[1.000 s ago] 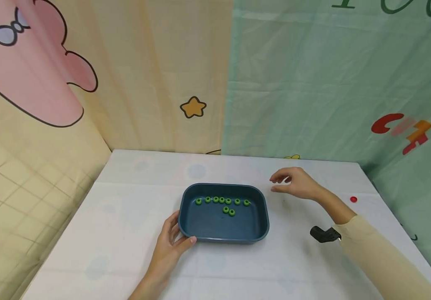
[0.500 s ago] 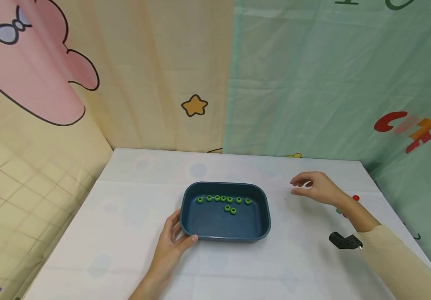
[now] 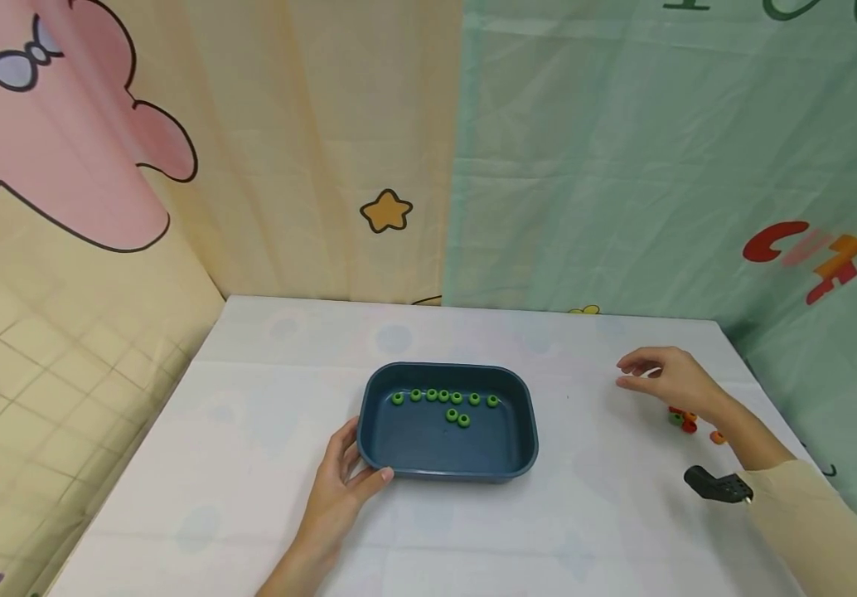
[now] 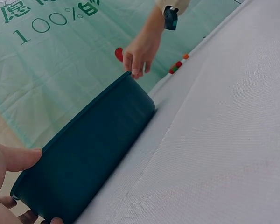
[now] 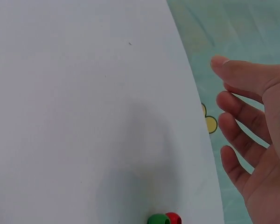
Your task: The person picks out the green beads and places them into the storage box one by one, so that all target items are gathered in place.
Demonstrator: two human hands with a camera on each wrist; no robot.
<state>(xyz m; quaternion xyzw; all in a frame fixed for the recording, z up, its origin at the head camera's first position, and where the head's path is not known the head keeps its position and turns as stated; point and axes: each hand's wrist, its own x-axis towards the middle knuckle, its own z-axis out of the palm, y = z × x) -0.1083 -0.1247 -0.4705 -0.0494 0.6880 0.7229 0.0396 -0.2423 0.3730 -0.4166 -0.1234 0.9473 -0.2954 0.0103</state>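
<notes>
A dark blue rectangular tray [image 3: 447, 476] rests on the white table, with several green beads [image 3: 457, 398] scattered across its back half. My left hand [image 3: 330, 502] grips the tray's front left corner, thumb over the rim and fingers against the outer side. Over the table's right part hovers my right hand [image 3: 673, 381], fingers loosely bent and holding nothing. Behind and below that hand lies a small cluster of red, green and orange beads [image 3: 689, 426], partly covered by the wrist. The right wrist view catches a green bead [image 5: 157, 219] and a red bead [image 5: 175, 218] at its bottom edge.
White cloth [image 3: 249, 464] covers the table. Printed curtains [image 3: 585, 166] hang along its back and sides. A black wrist device [image 3: 715, 485] sits at the right sleeve, just above the table.
My right hand has moved right, away from the tray toward the loose beads, with more of them now showing. The left hand keeps its grip and the beads in the tray stay put.
</notes>
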